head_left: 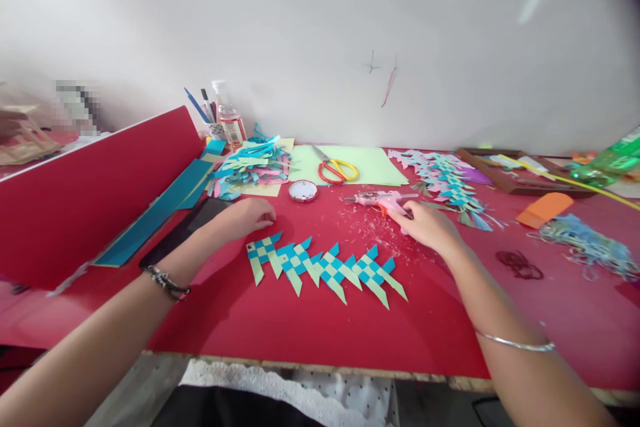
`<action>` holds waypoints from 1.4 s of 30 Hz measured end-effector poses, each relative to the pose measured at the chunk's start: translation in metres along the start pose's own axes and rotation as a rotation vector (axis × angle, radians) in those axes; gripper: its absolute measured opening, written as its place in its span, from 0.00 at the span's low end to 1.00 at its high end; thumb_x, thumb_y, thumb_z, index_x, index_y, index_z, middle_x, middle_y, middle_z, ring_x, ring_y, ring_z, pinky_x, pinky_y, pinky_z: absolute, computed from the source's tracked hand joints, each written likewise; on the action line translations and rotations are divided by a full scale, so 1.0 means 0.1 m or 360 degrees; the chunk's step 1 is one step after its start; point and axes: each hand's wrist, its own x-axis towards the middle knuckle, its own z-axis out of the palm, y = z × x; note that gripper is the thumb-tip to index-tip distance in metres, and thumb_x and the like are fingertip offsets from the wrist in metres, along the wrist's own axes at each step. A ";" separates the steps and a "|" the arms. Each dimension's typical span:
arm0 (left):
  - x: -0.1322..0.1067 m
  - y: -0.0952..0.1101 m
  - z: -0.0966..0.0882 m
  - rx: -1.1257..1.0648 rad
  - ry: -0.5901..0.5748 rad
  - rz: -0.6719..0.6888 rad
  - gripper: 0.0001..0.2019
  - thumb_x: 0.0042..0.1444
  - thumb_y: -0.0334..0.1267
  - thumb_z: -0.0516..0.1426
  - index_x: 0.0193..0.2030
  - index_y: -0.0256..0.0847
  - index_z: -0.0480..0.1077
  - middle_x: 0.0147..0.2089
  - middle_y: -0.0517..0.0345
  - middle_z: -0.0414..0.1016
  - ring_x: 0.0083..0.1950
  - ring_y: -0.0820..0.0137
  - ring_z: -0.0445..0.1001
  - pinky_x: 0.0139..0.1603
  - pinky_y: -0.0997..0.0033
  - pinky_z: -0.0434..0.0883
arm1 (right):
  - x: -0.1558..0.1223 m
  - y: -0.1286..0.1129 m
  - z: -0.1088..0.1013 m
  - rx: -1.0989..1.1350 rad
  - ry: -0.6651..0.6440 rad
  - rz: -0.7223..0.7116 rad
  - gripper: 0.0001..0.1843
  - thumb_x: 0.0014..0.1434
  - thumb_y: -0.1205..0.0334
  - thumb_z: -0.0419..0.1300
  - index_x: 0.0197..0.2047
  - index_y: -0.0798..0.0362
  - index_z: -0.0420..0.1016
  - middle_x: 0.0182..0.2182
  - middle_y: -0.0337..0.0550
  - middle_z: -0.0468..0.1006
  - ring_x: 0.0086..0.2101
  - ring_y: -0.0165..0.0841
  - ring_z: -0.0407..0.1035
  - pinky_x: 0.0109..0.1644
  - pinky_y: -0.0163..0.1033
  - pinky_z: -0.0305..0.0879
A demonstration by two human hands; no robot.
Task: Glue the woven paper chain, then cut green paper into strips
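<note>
A row of woven paper fish (pixel 330 267), teal and pale green, lies flat on the red table in front of me. Just above its left end is my left hand (pixel 249 219), fingers curled in and nothing visible in them. My right hand (pixel 431 225) is closed around the handle of a pink glue gun (pixel 385 201), whose nozzle points left. Thin glue strings (pixel 367 230) are scattered under and around the gun. Close to its nozzle sits a small round lid (pixel 303 191) with a white inside.
Scissors (pixel 333 171) with red and yellow handles lie on pale green paper (pixel 385 170). Behind my left hand are paper strips (pixel 253 167) and a bottle (pixel 230 117). At right are finished woven fish strings (pixel 450 183), orange paper (pixel 544 210) and tangled thread (pixel 593 245). A red board (pixel 110 193) stands left.
</note>
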 end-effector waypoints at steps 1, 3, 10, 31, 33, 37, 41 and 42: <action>-0.01 0.00 0.00 0.0014 0.0018 0.0013 0.11 0.51 0.39 0.49 0.31 0.37 0.70 0.33 0.51 0.73 0.34 0.68 0.69 0.36 0.71 0.65 | 0.00 0.01 0.01 -0.0036 -0.0003 -0.0016 0.21 0.52 0.43 0.46 0.31 0.51 0.68 0.27 0.44 0.76 0.27 0.35 0.69 0.23 0.34 0.51; -0.03 -0.01 0.02 0.0025 0.0056 0.0031 0.11 0.52 0.40 0.49 0.30 0.38 0.70 0.32 0.53 0.73 0.34 0.68 0.69 0.36 0.71 0.64 | 0.00 0.01 0.02 -0.0102 0.0002 -0.0057 0.17 0.52 0.47 0.48 0.32 0.52 0.68 0.28 0.45 0.76 0.27 0.35 0.69 0.22 0.34 0.51; -0.02 0.11 0.08 -0.0112 0.0244 -0.0002 0.07 0.51 0.38 0.50 0.31 0.39 0.66 0.29 0.59 0.70 0.29 0.73 0.68 0.30 0.77 0.63 | 0.00 0.01 0.05 -0.0154 0.0159 -0.0025 0.17 0.54 0.59 0.46 0.43 0.58 0.66 0.33 0.54 0.75 0.32 0.41 0.70 0.26 0.37 0.56; -0.07 0.20 0.22 -0.0226 0.0291 -0.0137 0.04 0.49 0.36 0.51 0.31 0.40 0.64 0.26 0.62 0.71 0.26 0.75 0.68 0.26 0.78 0.61 | -0.24 -0.34 0.24 0.0206 0.0048 -0.0875 0.32 0.47 0.42 0.57 0.50 0.54 0.64 0.43 0.52 0.74 0.38 0.42 0.71 0.38 0.42 0.67; -0.07 0.20 0.22 -0.0231 0.0288 -0.0130 0.04 0.49 0.36 0.51 0.31 0.39 0.64 0.26 0.62 0.70 0.26 0.75 0.68 0.26 0.78 0.61 | -0.25 -0.36 0.25 0.0227 0.0089 -0.0893 0.32 0.46 0.43 0.58 0.50 0.55 0.65 0.44 0.53 0.74 0.40 0.43 0.70 0.39 0.42 0.67; -0.07 0.21 0.24 -0.0218 0.0295 -0.0110 0.04 0.48 0.35 0.51 0.32 0.40 0.64 0.26 0.62 0.70 0.26 0.74 0.68 0.26 0.78 0.61 | -0.27 -0.39 0.25 0.0240 0.0099 -0.0909 0.33 0.45 0.43 0.59 0.50 0.55 0.65 0.42 0.53 0.74 0.39 0.43 0.71 0.38 0.42 0.67; -0.07 0.22 0.24 -0.0210 0.0299 -0.0093 0.04 0.49 0.35 0.51 0.31 0.39 0.64 0.26 0.62 0.70 0.26 0.75 0.67 0.26 0.78 0.61 | -0.27 -0.42 0.26 0.0205 0.0072 -0.0939 0.32 0.46 0.45 0.59 0.50 0.56 0.65 0.43 0.54 0.74 0.40 0.43 0.71 0.39 0.42 0.67; -0.07 0.22 0.24 -0.0212 0.0298 -0.0094 0.04 0.49 0.35 0.51 0.31 0.40 0.64 0.26 0.62 0.70 0.26 0.75 0.67 0.26 0.78 0.61 | -0.27 -0.42 0.26 0.0204 0.0076 -0.0944 0.31 0.47 0.46 0.59 0.50 0.56 0.65 0.44 0.54 0.74 0.41 0.43 0.70 0.40 0.43 0.67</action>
